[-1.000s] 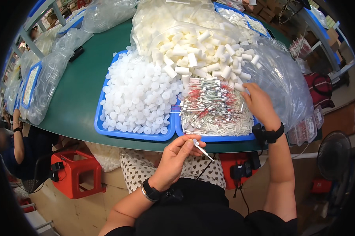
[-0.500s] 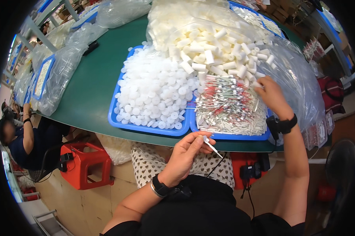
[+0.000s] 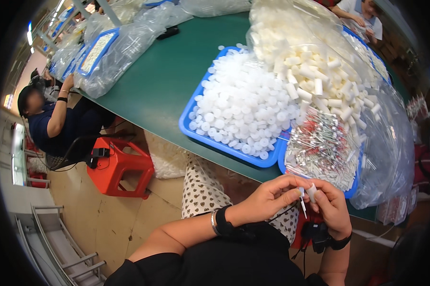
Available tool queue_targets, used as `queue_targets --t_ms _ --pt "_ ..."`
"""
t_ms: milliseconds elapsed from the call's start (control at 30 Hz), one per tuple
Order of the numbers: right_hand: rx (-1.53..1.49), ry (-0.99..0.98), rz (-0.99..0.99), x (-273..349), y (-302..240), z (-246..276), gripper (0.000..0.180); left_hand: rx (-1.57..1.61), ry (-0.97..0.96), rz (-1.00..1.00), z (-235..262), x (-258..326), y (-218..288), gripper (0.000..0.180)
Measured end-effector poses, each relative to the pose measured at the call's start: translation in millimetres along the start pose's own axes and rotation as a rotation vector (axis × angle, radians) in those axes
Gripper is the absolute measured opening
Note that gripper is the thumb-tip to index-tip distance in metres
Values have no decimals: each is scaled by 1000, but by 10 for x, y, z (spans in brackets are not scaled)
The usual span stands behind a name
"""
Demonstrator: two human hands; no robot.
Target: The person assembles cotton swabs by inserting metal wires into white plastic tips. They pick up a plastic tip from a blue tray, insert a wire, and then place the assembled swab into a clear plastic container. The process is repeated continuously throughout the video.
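Observation:
My left hand (image 3: 267, 199) pinches a thin white stick (image 3: 304, 207), with a small white piece at its upper end. Close beside it, my right hand (image 3: 332, 212) grips a white foam cylinder (image 3: 312, 192) between thumb and fingers. Both hands meet over my lap, just off the table's near edge. Whether the cylinder touches the stick I cannot tell. Beyond them is a blue tray (image 3: 282, 164) of short white sticks, topped by a heap of red, silver and white sticks (image 3: 319, 133). Left of it, translucent white discs (image 3: 243, 102) fill another blue tray (image 3: 188, 119).
Behind the trays, a clear bag spills foam cylinders (image 3: 319, 78) across the green table (image 3: 172, 78). More clear plastic (image 3: 386, 152) lies at the right. A red stool (image 3: 122, 167) stands at the left, near a seated person (image 3: 53, 119). Another person (image 3: 367, 21) is at the far right.
My right hand has come from the foam pile to my left hand, bringing a foam cylinder. The head view has turned left, so the trays appear farther right.

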State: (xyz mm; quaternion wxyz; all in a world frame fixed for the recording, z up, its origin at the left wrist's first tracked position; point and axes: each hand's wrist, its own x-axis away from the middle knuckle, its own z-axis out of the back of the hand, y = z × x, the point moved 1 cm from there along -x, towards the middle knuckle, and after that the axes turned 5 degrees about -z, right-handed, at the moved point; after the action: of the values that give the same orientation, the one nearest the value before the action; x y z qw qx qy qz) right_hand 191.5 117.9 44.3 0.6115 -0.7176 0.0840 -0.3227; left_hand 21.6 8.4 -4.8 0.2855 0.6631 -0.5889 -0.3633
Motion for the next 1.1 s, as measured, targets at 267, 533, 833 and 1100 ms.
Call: queue_targets --t_ms 267,533,833,1100 --pt "-216 -41 -138 -89 294 30 26 -524 -35 -115 60 73 103 24" --pt "718 111 210 -45 47 -147 29 -282 50 182 128 134 -46 22" --pt "108 -41 -102 -73 231 -213 15 120 235 381 152 109 -71 29" --pt "-490 -146 -247 -77 337 -163 16 -304 204 201 69 118 -33 32"
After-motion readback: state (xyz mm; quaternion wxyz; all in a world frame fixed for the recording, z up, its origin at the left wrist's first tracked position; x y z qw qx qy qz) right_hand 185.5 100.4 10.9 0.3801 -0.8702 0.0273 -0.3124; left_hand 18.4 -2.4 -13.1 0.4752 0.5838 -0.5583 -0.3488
